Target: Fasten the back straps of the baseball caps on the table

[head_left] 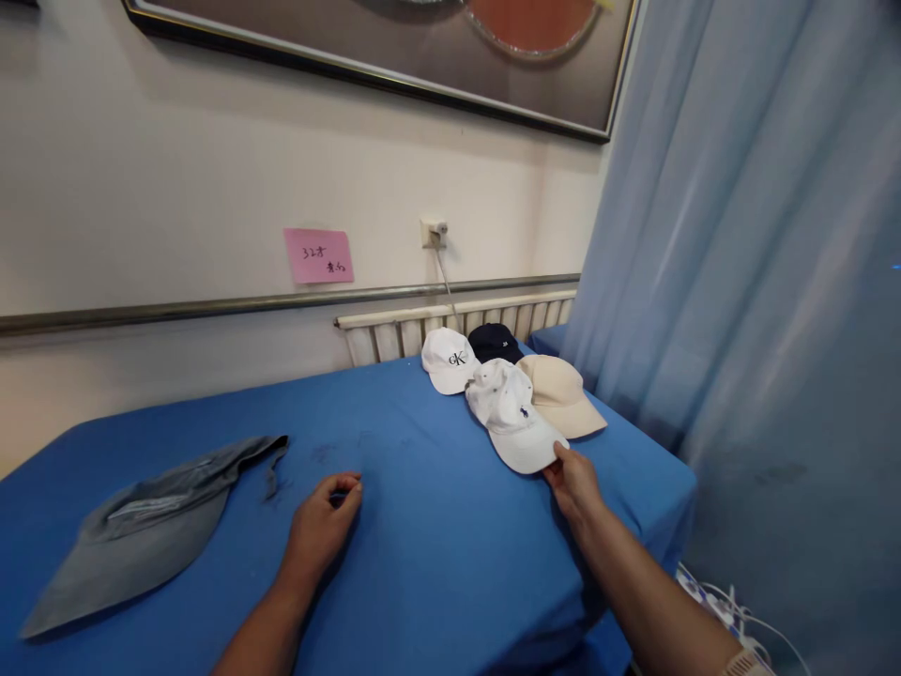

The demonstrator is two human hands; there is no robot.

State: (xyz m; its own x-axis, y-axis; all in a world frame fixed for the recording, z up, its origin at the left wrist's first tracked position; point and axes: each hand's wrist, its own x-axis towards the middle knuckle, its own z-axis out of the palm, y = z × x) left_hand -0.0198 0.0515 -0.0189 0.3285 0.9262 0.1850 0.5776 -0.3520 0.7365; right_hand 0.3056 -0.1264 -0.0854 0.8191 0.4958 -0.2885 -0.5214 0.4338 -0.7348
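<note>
Fingers: right hand [575, 481] pinched on pony cap [503, 402], left hand [324, 518] curled together. Crowding pony cap: CK cap [445, 355] ten o'clock, navy cap [491, 340] twelve, beige cap [557, 387] two.

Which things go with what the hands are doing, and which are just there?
Part of the job:
white cap with small dark logo, its brim in the right hand
probably also: white cap with black letters, navy cap, beige cap, gray cap

Just there:
pink note
radiator
framed picture
blue curtain
</note>
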